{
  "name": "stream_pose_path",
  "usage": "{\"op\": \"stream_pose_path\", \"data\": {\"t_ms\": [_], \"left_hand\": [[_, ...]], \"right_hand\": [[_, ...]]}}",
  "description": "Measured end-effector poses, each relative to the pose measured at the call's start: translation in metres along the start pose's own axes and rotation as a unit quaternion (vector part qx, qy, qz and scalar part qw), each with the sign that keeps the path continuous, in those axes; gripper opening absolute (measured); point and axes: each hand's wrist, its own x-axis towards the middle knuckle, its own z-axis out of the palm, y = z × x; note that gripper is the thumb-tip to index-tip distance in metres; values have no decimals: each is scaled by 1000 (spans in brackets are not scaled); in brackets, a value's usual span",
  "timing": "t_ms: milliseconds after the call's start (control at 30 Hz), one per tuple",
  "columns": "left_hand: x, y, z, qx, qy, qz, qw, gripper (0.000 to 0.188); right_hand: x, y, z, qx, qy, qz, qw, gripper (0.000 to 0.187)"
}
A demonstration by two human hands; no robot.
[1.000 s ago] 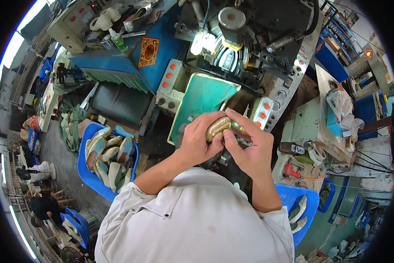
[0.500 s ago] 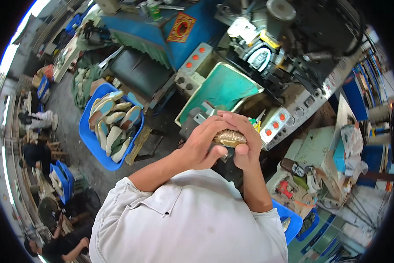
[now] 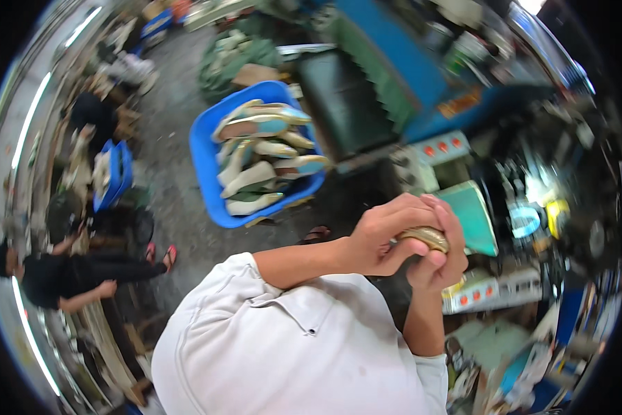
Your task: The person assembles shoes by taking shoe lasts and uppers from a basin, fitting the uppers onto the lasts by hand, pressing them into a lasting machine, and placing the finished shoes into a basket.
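Step looks like two-handed handling of the gold piece point(image 3: 427, 237). Left hand point(image 3: 382, 232) and right hand point(image 3: 452, 260): fingers curled round it, both holding. It's up ahead of the shirt point(image 3: 311, 353), green tray point(image 3: 473, 216) beyond. Next move likely calls for a steady grip.

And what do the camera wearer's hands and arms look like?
Left hand and right hand are bare, no gloves. Forearms uncovered, no watch visible. Whitish sleeves end near the elbows, with seam stitching on the left one.
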Motion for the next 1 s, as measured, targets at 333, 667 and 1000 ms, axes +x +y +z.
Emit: {"op": "stream_pose_path", "data": {"t_ms": [333,667,1000], "left_hand": [[-61,-110,-290,398,-47,-239,885,42],[-248,-204,-549,374,227,-475,764,41],[-28,-226,-326,632,137,-207,734,41]], "right_hand": [[-19,48,100,-5,-156,360,920,64],[-110,10,9,-122,55,464,876,40],[-423,-163,-188,-636,426,432,477,21]]}}
